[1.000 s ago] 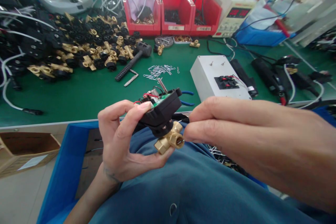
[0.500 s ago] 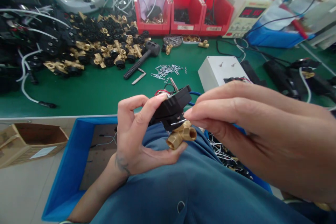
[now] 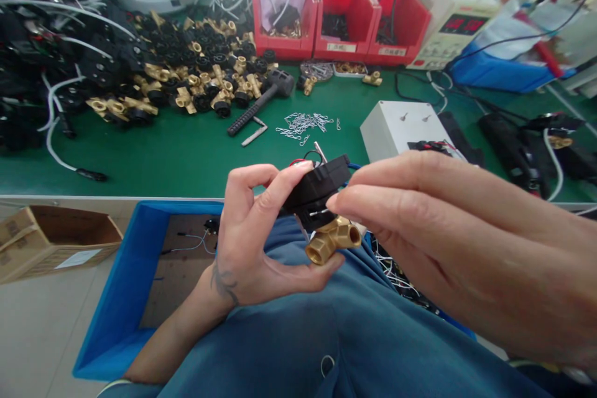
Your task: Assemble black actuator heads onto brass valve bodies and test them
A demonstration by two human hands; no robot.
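Observation:
My left hand [image 3: 261, 230] is closed around a valve assembly, held above my lap. The valve has a black plastic housing [image 3: 317, 186] on top and a brass body [image 3: 333, 239] with threaded ports below. One finger lies on top of the housing, and the thumb supports the brass from beneath. A thin silver wire pin [image 3: 319, 212] shows at the joint between black plastic and brass. The fingertips of my right hand [image 3: 420, 224] are pinched at that pin's right end, which they hide. Red, black and blue wires and a metal rod show behind the housing.
On the green bench [image 3: 186, 165] lie wire clips [image 3: 305, 124], a black hammer [image 3: 261, 102], a hex key [image 3: 254, 135] and a heap of brass valves [image 3: 200, 84]. Red bins [image 3: 342, 50] and a white box [image 3: 396, 127] stand behind. A blue crate [image 3: 109, 298] is below.
Less of the silver pin shows at the joint, and a thin metal end now shows on the valve's left side. The view has shifted slightly; both hands keep their grip.

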